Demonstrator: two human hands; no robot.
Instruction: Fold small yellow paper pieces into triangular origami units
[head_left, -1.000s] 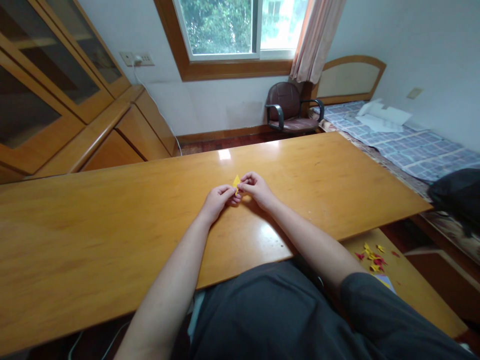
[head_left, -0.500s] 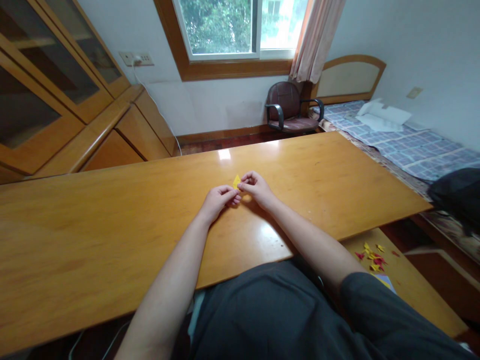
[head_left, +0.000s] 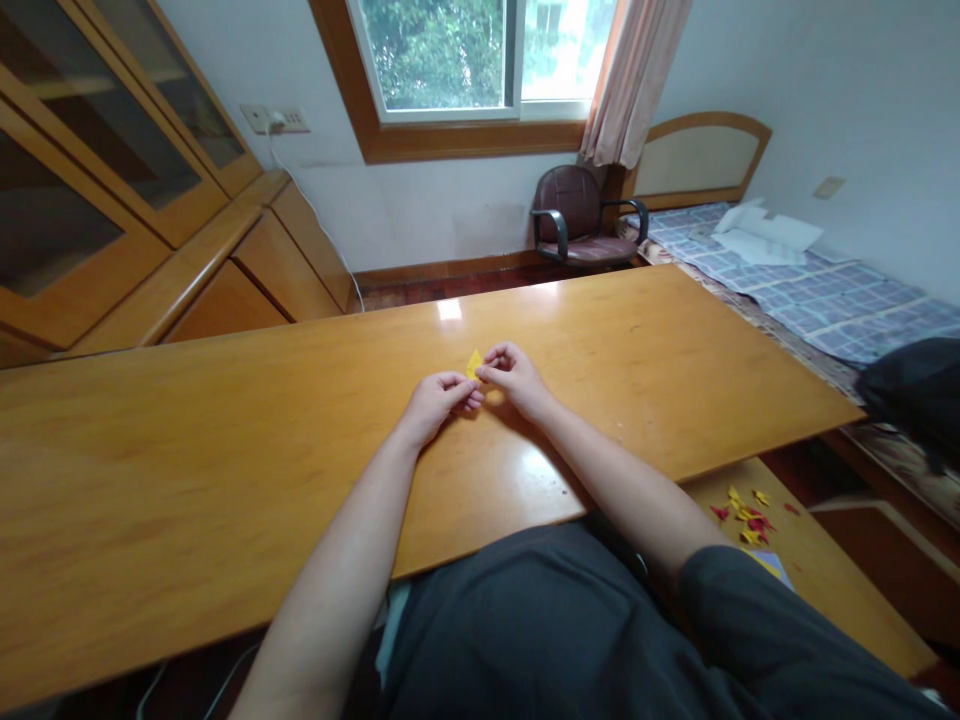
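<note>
A small piece of folded yellow paper (head_left: 474, 363), pointed at its upper end, is held between my two hands above the table. My left hand (head_left: 441, 400) pinches its lower part between thumb and fingers. From the right side my right hand (head_left: 516, 376) grips its edge, thumb against fingertips. Fingers cover the lower and right parts of the paper, so its full folded shape is hidden.
The glossy wooden table (head_left: 262, 450) spreads under both forearms. On a lower wooden surface (head_left: 840, 580) at the right lie several red and yellow folded paper pieces (head_left: 752, 517). An office chair (head_left: 570, 210) stands beyond the table, beside a bed (head_left: 817, 290).
Hardly anything differs. Both hands keep their pinch on the yellow paper in nearly the same place, with only slight finger movement.
</note>
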